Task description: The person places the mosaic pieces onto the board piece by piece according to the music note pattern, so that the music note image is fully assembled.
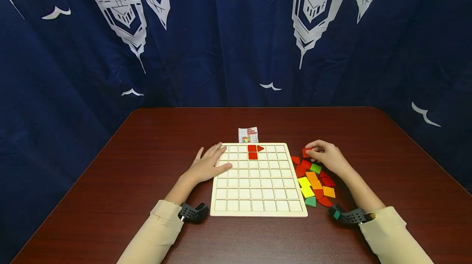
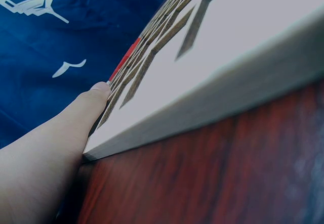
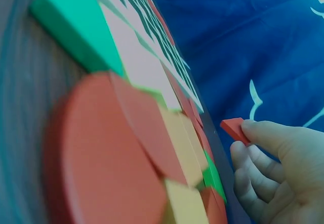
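Observation:
A pale wooden grid board lies flat on the table. Two red squares and a red triangle-like piece sit in its upper cells. My left hand rests on the board's upper left edge, fingers extended; in the left wrist view the thumb lies along the rim. To the right of the board, my right hand pinches a red block between thumb and fingers. In the right wrist view that block is held up off the pile, its full shape partly hidden by the thumb.
Beside the board's right edge lie several loose pieces: yellow, orange, green and red. A small printed pattern card lies behind the board. A dark blue curtain hangs beyond the brown table.

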The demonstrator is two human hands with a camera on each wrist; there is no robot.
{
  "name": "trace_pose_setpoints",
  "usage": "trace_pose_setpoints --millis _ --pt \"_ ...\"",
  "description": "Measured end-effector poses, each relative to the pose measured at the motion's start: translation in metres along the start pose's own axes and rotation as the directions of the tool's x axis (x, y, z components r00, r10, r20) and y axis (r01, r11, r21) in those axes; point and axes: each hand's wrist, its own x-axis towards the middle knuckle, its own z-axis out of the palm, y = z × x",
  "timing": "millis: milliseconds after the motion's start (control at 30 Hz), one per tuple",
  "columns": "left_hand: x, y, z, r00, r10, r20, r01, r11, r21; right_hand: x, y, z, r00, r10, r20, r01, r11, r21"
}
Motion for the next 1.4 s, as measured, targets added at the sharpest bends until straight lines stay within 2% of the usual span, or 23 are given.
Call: trace_pose_setpoints --millis 300,600,767,1167,1400 --pt "0.0 0.0 0.0 1.0 0.003 0.001 -0.003 1.0 -0.006 0.001 -0.016 0.016 1.0 -0.019 0.006 0.018 0.995 0.102" --pt "0.001 0.0 0.0 1.0 0.008 -0.006 -0.008 1.0 0.004 0.004 -0.033 0.034 1.0 -0.008 0.014 0.005 0.982 0.188" --pt "0.0 0.0 0.0 1.0 0.006 -0.001 -0.006 1.0 0.003 0.006 -0.039 0.045 1.0 0.004 0.018 -0.008 0.977 0.212" --pt "0.001 -0.001 0.001 1.0 0.002 -0.005 -0.002 1.0 0.011 0.012 -0.053 0.067 1.0 -0.027 0.006 0.024 0.964 0.264" --pt "0.0 0.0 0.0 1.0 0.001 -0.003 -0.001 1.0 0.005 0.015 -0.059 0.078 0.999 -0.027 0.03 0.017 0.955 0.295"
